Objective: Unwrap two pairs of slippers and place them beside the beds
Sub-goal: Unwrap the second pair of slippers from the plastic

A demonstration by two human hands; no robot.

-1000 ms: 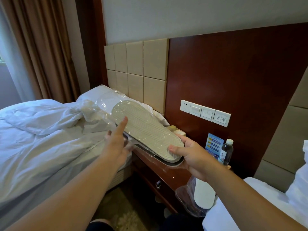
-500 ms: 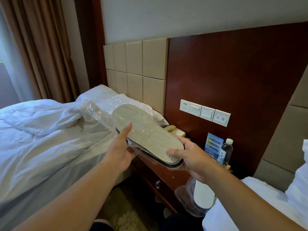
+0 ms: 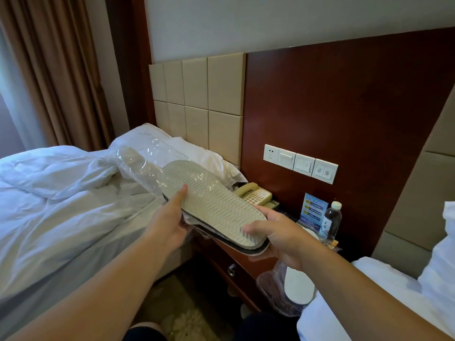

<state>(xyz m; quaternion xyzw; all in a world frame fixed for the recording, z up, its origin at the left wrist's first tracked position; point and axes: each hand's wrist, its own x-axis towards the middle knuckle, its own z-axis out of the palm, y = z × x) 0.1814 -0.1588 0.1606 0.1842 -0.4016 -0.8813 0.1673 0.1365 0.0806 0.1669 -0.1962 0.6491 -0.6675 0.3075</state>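
Observation:
I hold a pair of pale slippers [image 3: 214, 205], ridged sole up, above the gap between two beds. My right hand [image 3: 278, 236] grips the heel end, which sticks out of the clear plastic wrapper [image 3: 145, 158]. My left hand [image 3: 170, 222] grips the middle of the pair through the wrapper, thumb lying on the sole. The wrapper still covers the toe half and trails loose toward the left bed [image 3: 56, 217]. A second wrapped pair of slippers [image 3: 298, 286] lies at the edge of the right bed [image 3: 344, 303], below my right wrist.
A dark wooden nightstand [image 3: 236, 262] stands between the beds, with a beige telephone [image 3: 256, 195], a blue card [image 3: 315, 207] and a water bottle [image 3: 331, 222] on it. A switch panel [image 3: 300, 163] sits on the wood wall panel. Patterned carpet [image 3: 182, 308] lies below.
The wrapper has slid further toward the toe end, baring more of the sole at the heel. My left hand has shifted slightly along the pair. My right hand keeps its grip on the heel.

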